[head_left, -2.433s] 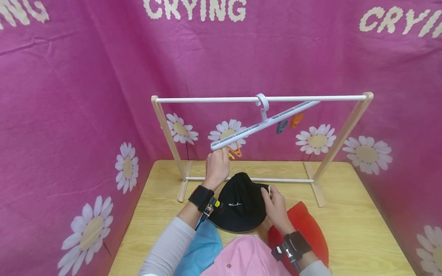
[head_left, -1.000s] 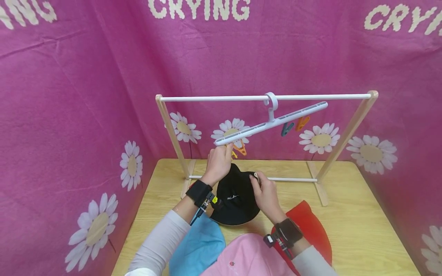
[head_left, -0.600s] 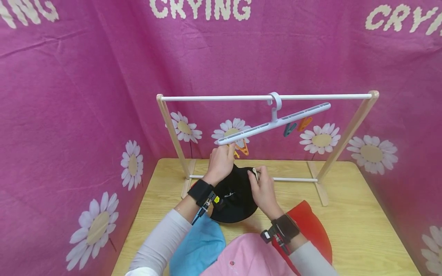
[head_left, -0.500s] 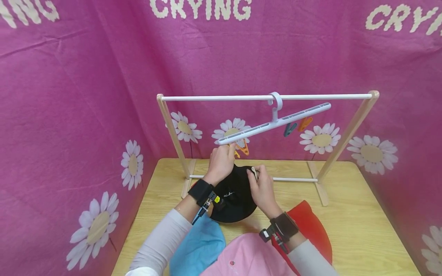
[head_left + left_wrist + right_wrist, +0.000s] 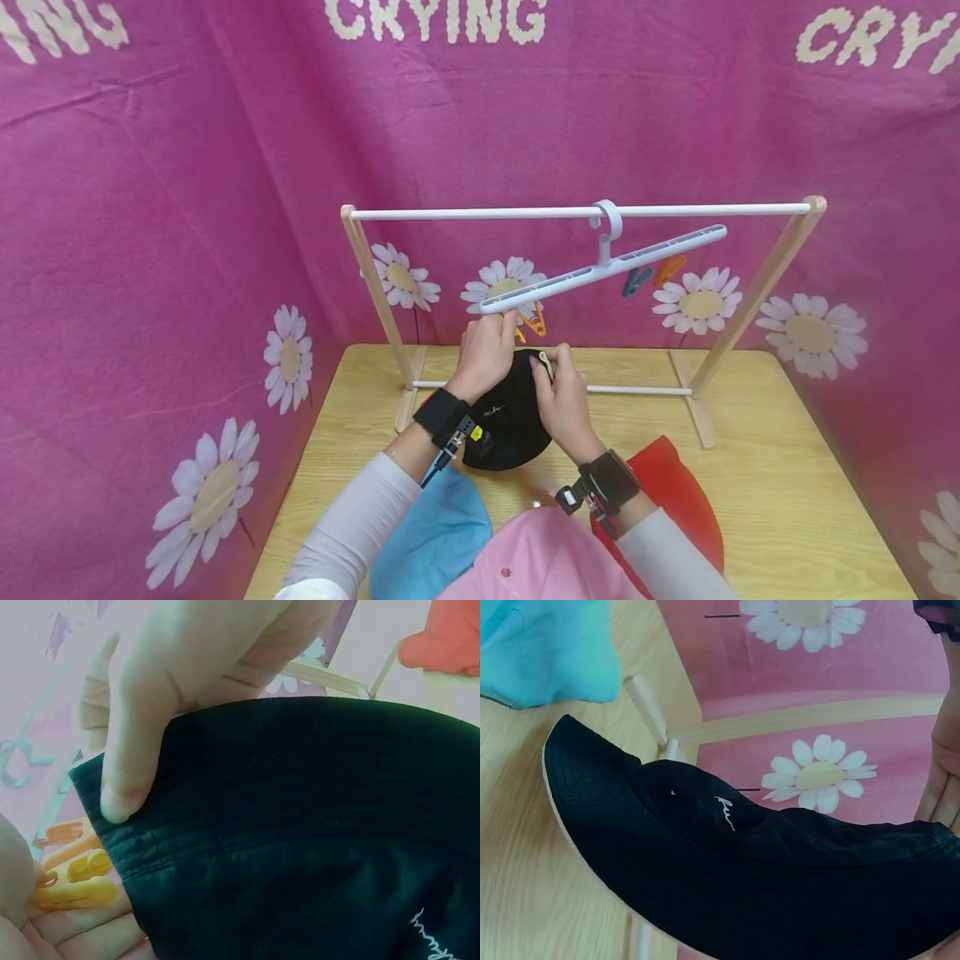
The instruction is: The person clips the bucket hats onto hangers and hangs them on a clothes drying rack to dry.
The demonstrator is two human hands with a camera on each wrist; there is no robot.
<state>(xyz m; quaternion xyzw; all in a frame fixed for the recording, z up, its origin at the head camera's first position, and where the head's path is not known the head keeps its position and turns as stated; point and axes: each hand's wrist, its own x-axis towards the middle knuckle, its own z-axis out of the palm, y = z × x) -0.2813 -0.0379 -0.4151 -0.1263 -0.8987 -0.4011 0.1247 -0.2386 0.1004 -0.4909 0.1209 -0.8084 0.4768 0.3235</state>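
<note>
Both hands are at the low end of the tilted hanger [image 5: 603, 268] above the bench [image 5: 750, 467]: the left hand [image 5: 487, 354] pinches an orange clip [image 5: 71, 881], the right hand [image 5: 558, 396] grips the black hat [image 5: 510, 417] brim, which should slide fully between the clip's parted tips before the squeeze eases.

**Surroundings: items on and around the table**

A blue hat [image 5: 431, 542], a pink hat [image 5: 536, 562] and a red hat [image 5: 671, 492] lie at the near edge of the wooden table [image 5: 780, 467]. Pink daisy-print cloth [image 5: 187, 208] lettered "CRYING" hangs behind and at both sides.
</note>
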